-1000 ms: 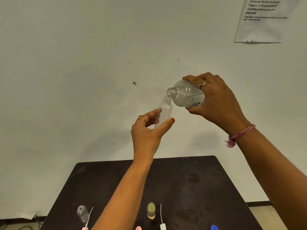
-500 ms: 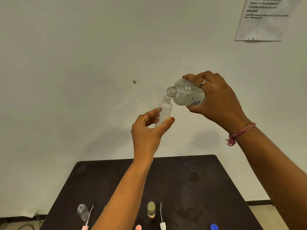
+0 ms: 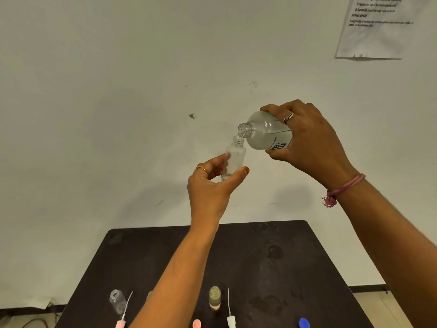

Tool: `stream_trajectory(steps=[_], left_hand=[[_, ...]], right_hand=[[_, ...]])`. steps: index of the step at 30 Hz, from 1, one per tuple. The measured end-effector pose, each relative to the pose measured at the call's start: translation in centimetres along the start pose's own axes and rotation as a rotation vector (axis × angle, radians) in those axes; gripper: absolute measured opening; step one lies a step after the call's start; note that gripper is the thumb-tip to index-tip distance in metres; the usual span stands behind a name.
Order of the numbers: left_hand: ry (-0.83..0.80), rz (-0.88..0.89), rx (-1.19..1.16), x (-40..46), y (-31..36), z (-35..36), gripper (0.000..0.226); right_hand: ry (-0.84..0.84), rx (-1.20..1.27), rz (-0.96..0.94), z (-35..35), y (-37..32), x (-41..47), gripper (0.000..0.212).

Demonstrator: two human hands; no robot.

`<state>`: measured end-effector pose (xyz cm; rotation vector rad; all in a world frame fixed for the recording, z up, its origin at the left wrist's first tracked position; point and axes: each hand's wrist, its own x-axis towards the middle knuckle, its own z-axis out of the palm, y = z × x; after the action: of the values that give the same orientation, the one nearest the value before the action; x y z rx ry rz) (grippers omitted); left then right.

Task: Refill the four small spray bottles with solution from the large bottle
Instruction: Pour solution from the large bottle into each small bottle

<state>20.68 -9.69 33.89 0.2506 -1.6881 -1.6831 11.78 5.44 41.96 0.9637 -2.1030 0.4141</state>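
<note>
My left hand (image 3: 212,185) pinches a small clear spray bottle (image 3: 235,156) upright in the air, thumb on its front and fingers behind it. My right hand (image 3: 307,143) grips the large clear bottle (image 3: 264,132), tilted with its open mouth just above the small bottle's neck; liquid runs from one to the other. On the dark table (image 3: 260,256) stand an open clear small bottle (image 3: 117,301) at left and a yellowish small bottle (image 3: 214,297) in the middle. Part of another bottle (image 3: 149,295) shows behind my left forearm.
Spray heads with dip tubes lie at the table's near edge: a pink one (image 3: 123,316), a white one (image 3: 230,316), a pink cap (image 3: 196,324) and a blue cap (image 3: 304,323). A printed sheet (image 3: 376,27) hangs on the white wall.
The large bottle has tipped a little further and its mouth has come down onto the small bottle's neck. Both hands have stayed almost in place.
</note>
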Motion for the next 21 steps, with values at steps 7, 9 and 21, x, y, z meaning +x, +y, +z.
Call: stream_trajectory(steps=[7,9,21], left_hand=[[0.005,-0.012,-0.012,-0.13,-0.03,0.01,0.050],[0.006,-0.011,-0.013,-0.14,-0.12,-0.01,0.051],[0.008,-0.032,-0.021,-0.20,-0.24,0.02,0.052]], right_hand=[[-0.008,-0.007,-0.001,-0.05,0.02,0.09,0.070],[-0.008,-0.010,-0.004,-0.11,-0.05,0.09,0.070],[-0.015,-0.014,-0.008,-0.32,-0.07,0.16,0.070]])
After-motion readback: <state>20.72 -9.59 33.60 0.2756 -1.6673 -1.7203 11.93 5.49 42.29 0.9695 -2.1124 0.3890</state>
